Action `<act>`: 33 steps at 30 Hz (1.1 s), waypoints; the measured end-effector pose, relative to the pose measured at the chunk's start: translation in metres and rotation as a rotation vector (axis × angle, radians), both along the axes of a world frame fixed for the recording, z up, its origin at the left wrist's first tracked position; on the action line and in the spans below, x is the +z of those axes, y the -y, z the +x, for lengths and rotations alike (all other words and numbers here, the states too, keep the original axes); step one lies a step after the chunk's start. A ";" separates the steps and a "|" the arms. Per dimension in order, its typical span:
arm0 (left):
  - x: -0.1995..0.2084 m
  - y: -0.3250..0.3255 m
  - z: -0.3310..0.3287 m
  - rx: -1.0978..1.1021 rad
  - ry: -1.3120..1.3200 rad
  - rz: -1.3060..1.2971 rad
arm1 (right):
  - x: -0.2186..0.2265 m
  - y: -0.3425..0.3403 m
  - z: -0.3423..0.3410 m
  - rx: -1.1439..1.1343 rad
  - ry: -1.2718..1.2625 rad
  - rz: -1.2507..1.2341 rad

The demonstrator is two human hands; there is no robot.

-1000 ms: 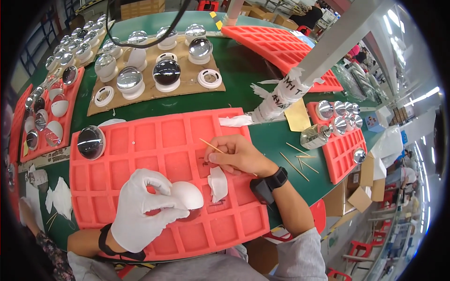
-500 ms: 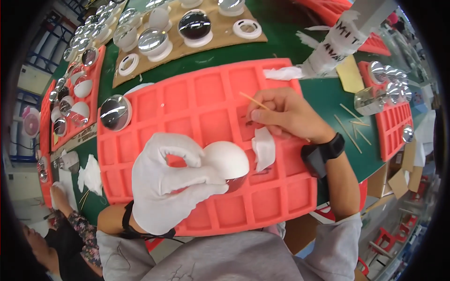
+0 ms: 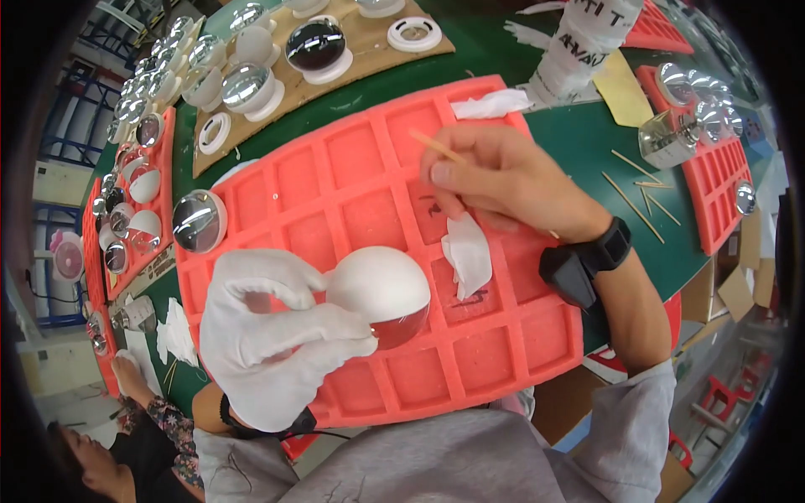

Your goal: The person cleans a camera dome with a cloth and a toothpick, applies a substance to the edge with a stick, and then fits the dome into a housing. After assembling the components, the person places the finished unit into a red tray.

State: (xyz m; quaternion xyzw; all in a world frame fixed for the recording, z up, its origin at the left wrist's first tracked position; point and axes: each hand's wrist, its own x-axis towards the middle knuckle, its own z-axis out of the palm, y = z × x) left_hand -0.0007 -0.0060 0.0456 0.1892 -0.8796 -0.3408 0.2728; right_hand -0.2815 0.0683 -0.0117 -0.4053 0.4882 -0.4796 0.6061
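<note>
My left hand (image 3: 272, 335), in a white glove, pinches a ball (image 3: 381, 281) between thumb and fingers. The ball's upper part is opaque white and its lower part is clear, with the red tray showing through. My bare right hand (image 3: 511, 180) holds a thin wooden stick (image 3: 440, 148), its tip pointing up and left, apart from the ball. Just under the right fingers is a folded white tissue (image 3: 468, 258); whether they touch it I cannot tell. Beneath both hands spreads a red foam tray (image 3: 340, 197) with square compartments. A dark, glossy ball (image 3: 199, 221) sits at its left corner.
Glass-like balls on white rings, including a black one (image 3: 316, 46), stand on a cardboard sheet (image 3: 369, 63) behind. Loose sticks (image 3: 633, 207) and a clear jar (image 3: 668, 138) are on the right. A wrapped post (image 3: 583, 54) rises at the back. A co-worker (image 3: 109, 461) sits lower left.
The view has shifted slightly. The gloved hand has brought the ball a little closer to me and to the left. The right hand keeps the stick, held a bit higher above the tray.
</note>
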 end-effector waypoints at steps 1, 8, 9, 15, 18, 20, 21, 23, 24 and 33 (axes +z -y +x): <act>-0.001 -0.001 0.000 0.002 0.014 0.008 | 0.008 -0.004 0.004 0.002 0.014 0.008; -0.002 0.004 -0.008 -0.018 0.000 -0.020 | 0.014 -0.024 0.055 -0.204 -0.442 -0.278; -0.003 0.004 -0.007 -0.023 0.012 -0.014 | 0.010 -0.022 0.055 -0.230 -0.467 -0.276; -0.007 0.003 -0.004 0.028 0.034 -0.081 | -0.008 -0.011 0.042 -0.215 -0.421 -0.056; -0.007 0.005 -0.003 0.025 0.040 -0.105 | -0.010 -0.010 0.041 -0.198 -0.441 -0.062; -0.007 0.006 -0.002 0.017 0.041 -0.127 | -0.011 -0.010 0.042 -0.187 -0.450 -0.066; -0.007 0.006 -0.002 0.019 0.044 -0.127 | -0.012 -0.010 0.042 -0.189 -0.474 -0.093; -0.005 0.006 -0.001 0.028 0.057 -0.146 | -0.014 -0.010 0.044 -0.190 -0.519 -0.146; -0.005 0.006 -0.001 0.032 0.064 -0.156 | -0.014 -0.010 0.044 -0.187 -0.516 -0.146; -0.005 0.004 0.000 0.056 0.037 -0.109 | -0.015 -0.010 0.043 -0.174 -0.534 -0.153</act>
